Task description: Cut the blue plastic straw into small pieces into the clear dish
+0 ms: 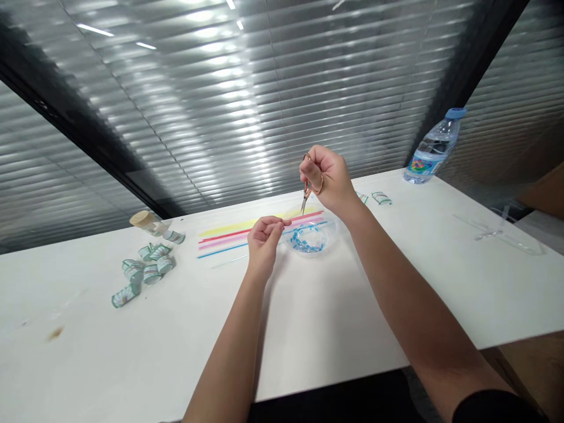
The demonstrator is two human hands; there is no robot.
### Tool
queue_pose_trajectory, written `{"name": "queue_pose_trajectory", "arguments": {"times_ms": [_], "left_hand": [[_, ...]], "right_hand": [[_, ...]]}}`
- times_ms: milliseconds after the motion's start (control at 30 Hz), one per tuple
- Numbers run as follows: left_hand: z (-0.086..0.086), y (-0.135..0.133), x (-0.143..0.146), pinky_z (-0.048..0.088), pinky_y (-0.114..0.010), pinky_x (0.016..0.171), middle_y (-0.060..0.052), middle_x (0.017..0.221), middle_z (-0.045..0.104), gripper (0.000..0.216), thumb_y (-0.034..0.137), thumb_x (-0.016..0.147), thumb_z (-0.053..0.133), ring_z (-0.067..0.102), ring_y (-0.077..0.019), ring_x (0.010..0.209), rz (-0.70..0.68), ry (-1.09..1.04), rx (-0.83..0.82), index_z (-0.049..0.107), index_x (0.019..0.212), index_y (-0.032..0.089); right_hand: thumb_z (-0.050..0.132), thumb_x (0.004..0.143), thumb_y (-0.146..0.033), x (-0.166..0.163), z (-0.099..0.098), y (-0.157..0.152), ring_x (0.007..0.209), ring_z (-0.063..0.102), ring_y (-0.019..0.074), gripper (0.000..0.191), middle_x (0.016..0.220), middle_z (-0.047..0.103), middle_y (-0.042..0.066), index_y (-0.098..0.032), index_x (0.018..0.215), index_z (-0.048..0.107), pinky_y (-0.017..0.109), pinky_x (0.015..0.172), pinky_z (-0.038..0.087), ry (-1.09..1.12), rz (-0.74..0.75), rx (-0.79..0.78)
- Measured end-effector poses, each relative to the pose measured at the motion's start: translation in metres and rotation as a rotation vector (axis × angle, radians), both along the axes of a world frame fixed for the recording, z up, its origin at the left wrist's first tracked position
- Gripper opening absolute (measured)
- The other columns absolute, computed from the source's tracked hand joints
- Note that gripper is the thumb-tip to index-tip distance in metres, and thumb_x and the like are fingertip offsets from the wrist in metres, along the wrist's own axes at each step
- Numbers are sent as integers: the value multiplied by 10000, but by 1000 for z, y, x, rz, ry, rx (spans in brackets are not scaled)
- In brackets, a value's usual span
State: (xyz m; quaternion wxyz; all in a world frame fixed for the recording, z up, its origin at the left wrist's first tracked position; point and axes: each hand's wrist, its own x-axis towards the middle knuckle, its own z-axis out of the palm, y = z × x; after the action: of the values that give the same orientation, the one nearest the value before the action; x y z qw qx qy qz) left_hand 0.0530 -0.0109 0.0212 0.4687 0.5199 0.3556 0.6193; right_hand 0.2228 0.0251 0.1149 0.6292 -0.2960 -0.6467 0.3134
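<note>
My right hand [328, 176] is raised with its fingers through the copper-coloured handles of small scissors [305, 198]. The blades point down, their tips just above my left fingertips. My left hand [265, 236] is pinched, thumb against forefinger; what it holds, if anything, is too small to tell. Beneath the scissors stands a clear round bowl [329, 242], with small blue cut pieces [304, 242] inside. Long thin sticks or straws lie side by side behind my left hand: yellow [227, 228], red [222, 236], pink [220, 242], blue [220, 251] and a clear one [229, 261].
Several green-and-white printed rolls [151, 273] lie on the left of the white table [176, 352], near a jar with a wooden lid [143, 220]. More rolls [381, 198] lie behind my right arm. A water bottle [429, 153] stands back right; clear plastic [497, 234] lies right.
</note>
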Motion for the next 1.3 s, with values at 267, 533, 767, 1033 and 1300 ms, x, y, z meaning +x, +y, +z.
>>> {"name": "queue_pose_trajectory", "arguments": {"times_ms": [267,533,767,1033,1300], "left_hand": [[1,-1,1,498,-315,828,-43,814,756,231,380,736,757,697,-169,852,-10,-4,0,645,828,200],[2,-2,0,498,-311,831,-40,812,757,206,360,755,748,698,-162,852,-13,-17,13,648,836,199],[3,-2,2,511,-346,835,-54,815,755,270,409,723,763,697,-184,842,5,23,4,642,839,197],[3,-2,2,510,-340,838,-51,813,754,248,393,733,752,694,-176,836,-15,26,5,648,843,197],[3,-2,2,521,-350,849,-56,824,757,273,413,724,758,700,-182,845,-20,32,-4,646,844,195]], "right_hand": [[589,720,-687,-1,0,0,468,403,56,517,551,421,-61,-213,647,396,225,442,308,-2,-16,6],[582,727,-686,-1,2,-4,472,412,61,523,545,415,-56,-213,628,385,228,443,317,-6,-40,15],[593,671,-722,-2,3,-6,511,426,75,543,560,434,-49,-219,648,391,230,464,338,-28,-21,-13],[603,661,-724,-6,0,-4,461,412,69,554,535,437,-52,-216,621,387,236,450,348,-30,31,-59],[601,688,-707,-8,-1,-2,450,414,66,541,526,431,-56,-212,612,396,229,438,351,-16,57,-56]]}}
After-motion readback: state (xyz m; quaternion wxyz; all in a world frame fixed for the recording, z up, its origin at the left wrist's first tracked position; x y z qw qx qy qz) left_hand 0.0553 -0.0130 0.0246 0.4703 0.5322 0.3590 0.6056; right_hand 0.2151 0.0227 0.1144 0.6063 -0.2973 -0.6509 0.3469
